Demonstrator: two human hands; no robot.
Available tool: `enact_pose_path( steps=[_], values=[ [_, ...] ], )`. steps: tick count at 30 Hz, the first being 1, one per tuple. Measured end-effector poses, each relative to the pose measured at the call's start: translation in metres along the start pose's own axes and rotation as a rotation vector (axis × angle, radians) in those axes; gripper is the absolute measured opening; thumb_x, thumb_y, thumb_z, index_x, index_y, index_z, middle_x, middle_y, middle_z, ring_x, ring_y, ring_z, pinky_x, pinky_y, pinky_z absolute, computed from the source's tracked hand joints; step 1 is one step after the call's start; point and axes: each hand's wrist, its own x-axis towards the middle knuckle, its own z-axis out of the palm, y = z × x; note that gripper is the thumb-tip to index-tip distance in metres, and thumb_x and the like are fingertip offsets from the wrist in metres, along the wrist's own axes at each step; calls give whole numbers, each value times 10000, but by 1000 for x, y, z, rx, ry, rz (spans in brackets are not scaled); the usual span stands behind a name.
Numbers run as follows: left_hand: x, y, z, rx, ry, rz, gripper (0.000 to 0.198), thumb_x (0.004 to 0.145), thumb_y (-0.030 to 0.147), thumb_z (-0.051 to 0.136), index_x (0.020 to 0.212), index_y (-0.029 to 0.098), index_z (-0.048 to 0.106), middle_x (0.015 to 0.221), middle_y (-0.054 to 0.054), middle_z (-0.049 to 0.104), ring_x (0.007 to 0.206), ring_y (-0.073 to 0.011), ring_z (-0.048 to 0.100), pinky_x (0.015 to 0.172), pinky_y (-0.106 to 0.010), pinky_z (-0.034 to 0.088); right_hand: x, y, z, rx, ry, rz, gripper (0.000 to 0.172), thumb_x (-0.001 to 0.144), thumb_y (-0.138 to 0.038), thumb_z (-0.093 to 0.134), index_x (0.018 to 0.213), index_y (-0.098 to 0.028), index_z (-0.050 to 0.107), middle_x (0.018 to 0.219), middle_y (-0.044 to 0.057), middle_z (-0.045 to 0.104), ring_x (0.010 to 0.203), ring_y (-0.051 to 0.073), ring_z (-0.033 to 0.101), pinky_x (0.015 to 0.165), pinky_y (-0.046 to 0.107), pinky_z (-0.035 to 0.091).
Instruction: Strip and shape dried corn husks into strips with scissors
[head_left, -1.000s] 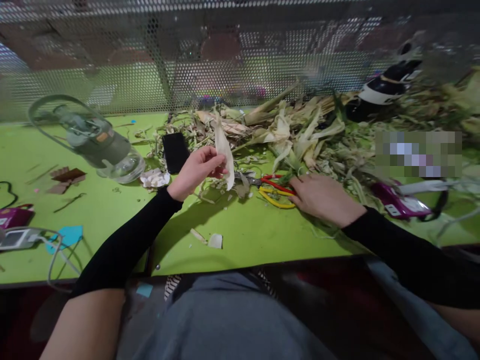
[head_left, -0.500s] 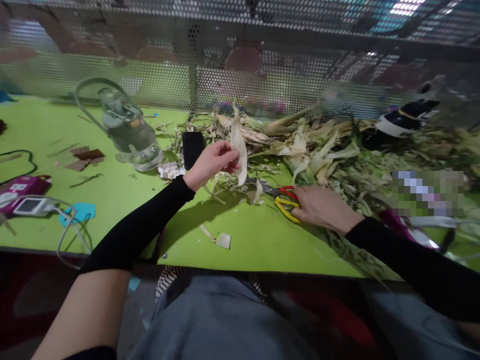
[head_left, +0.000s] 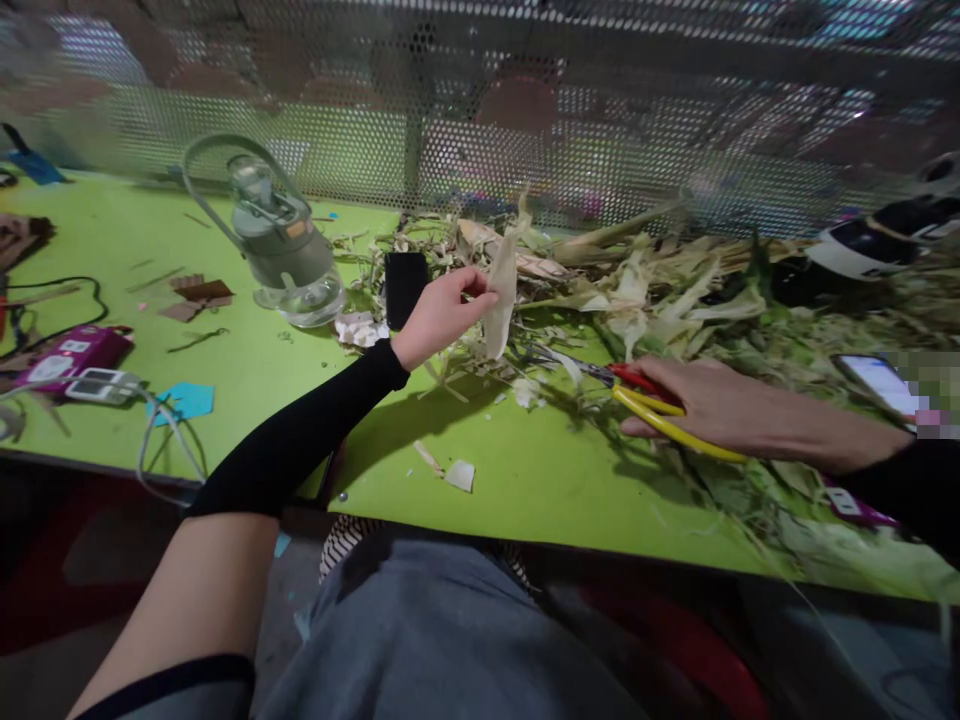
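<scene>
We're seeing the left hand (head_left: pixel 448 312) pinching a husk (head_left: pixel 501 300) upright over the table (head_left: pixel 540 490), the right hand (head_left: pixel 705 400) gripping scissors (head_left: pixel 606 374) and partly hiding their handles (head_left: pixel 649 412); the blades are blurring, seemingly among scraps (head_left: pixel 529 391).

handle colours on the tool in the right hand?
One red handle, one yellow handle; best seen in the head view.

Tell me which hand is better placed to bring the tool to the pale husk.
Probably the right hand: it holds the tool by its red and yellow handles, tip toward the pale husk, which the left hand pinches.
</scene>
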Motion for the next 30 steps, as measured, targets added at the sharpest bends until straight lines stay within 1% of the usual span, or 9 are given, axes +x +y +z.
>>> enact_pose_path(
  steps=[2, 5, 9, 15, 20, 23, 25, 27, 30],
  values=[
    [-2, 0, 2, 27, -13, 30, 193, 918, 131, 649, 763, 173, 542, 781, 29, 600, 702, -81, 494, 703, -236, 391, 1, -8, -4, 6, -83, 28, 629, 736, -807, 610, 997, -235, 585, 868, 125, 716, 783, 333, 671, 709, 411, 484],
    [-5, 2, 5, 29, -40, 60, 201, 926, 160, 634, 759, 180, 526, 818, 13, 642, 709, -86, 518, 719, -241, 412, 2, -16, -9, 1, -145, 40, 650, 750, -796, 599, 1058, -225, 568, 899, 132, 707, 813, 344, 661, 733, 411, 465],
    [-7, 5, 7, -10, -57, 69, 202, 919, 155, 631, 755, 182, 516, 850, 2, 666, 716, -83, 533, 738, -240, 428, 4, -21, -11, -7, -161, 9, 681, 766, -828, 578, 1065, -216, 585, 859, 118, 701, 773, 332, 656, 703, 388, 442],
    [-9, 9, 10, -15, -83, 56, 203, 897, 138, 642, 744, 185, 517, 790, 19, 638, 695, -87, 521, 725, -247, 418, 5, -31, -15, -13, -168, 23, 726, 734, -829, 591, 1092, -198, 629, 840, 109, 701, 716, 302, 637, 676, 368, 414],
    [-10, 9, 10, -12, -100, 81, 193, 902, 154, 637, 745, 185, 528, 775, 24, 627, 691, -90, 514, 724, -253, 410, 4, -37, -20, -3, -200, 23, 767, 734, -878, 523, 1079, -205, 652, 773, 87, 675, 675, 282, 604, 659, 358, 389],
    [-10, 10, 10, -7, -96, 71, 198, 900, 136, 640, 739, 181, 534, 773, 26, 629, 693, -88, 512, 726, -252, 404, 4, -35, -19, 31, -193, -9, 790, 756, -913, 458, 1051, -211, 669, 767, 92, 683, 686, 290, 605, 660, 362, 381],
    [-10, 10, 9, -12, -84, 43, 212, 898, 114, 646, 730, 178, 533, 763, 32, 620, 687, -83, 501, 721, -251, 398, 4, -30, -16, 28, -181, -25, 788, 793, -898, 409, 1055, -208, 684, 774, 104, 695, 687, 298, 609, 665, 373, 380],
    [-9, 11, 8, -56, -75, -5, 217, 907, 97, 645, 734, 175, 539, 755, 36, 601, 677, -78, 490, 706, -246, 396, 4, -25, -12, -27, -140, -36, 773, 824, -851, 363, 1069, -196, 694, 767, 120, 693, 693, 316, 611, 670, 389, 381],
    [-8, 13, 6, -199, -72, -118, 225, 946, 80, 608, 756, 174, 535, 723, 49, 543, 629, -63, 478, 664, -240, 396, 4, -14, -5, -112, -54, -49, 764, 829, -818, 343, 1086, -182, 681, 755, 136, 680, 726, 341, 616, 695, 411, 392]
  ],
)
